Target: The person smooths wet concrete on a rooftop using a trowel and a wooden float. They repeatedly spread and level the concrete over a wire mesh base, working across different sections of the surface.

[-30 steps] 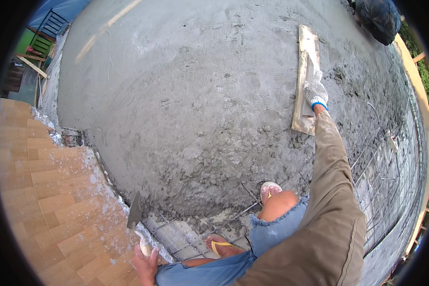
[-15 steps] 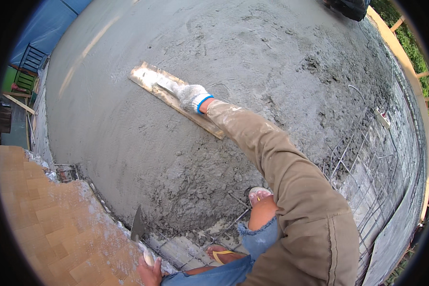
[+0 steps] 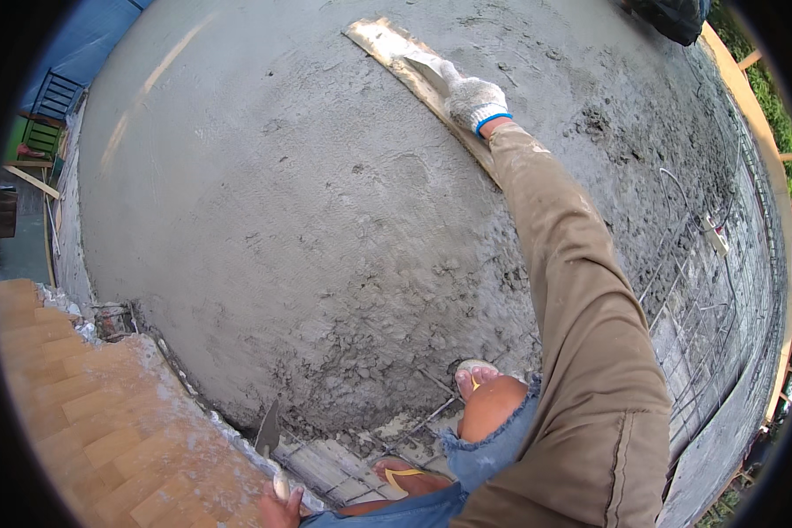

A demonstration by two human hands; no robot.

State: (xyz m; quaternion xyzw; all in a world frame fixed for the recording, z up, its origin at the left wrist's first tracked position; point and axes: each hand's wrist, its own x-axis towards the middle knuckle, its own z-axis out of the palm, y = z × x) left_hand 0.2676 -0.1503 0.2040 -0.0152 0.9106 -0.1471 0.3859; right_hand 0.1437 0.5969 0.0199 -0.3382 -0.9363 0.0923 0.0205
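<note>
My right hand (image 3: 475, 99), in a white knit glove with a blue cuff, is closed around the handle of a long wooden float (image 3: 422, 75). The float lies slantwise on wet grey concrete (image 3: 229, 202), far out in front of me and right of the middle. Bare and low at the front left, my left hand (image 3: 279, 508) grips the pale handle of a pointed trowel (image 3: 268, 429). The trowel's blade points up and away, near the border between the tiled floor and the concrete.
Tan floor tiles (image 3: 88, 405) with a broken edge lie at the left. Steel mesh (image 3: 695, 299) shows at the right, with a white power strip (image 3: 715, 236) and cable. My sandalled feet (image 3: 409, 478) are at the concrete's rough near edge. A dark object (image 3: 673, 18) stands far right.
My right hand has carried the wooden float away from me and to the right across the concrete, with the arm stretched further. My left hand and the trowel have barely moved.
</note>
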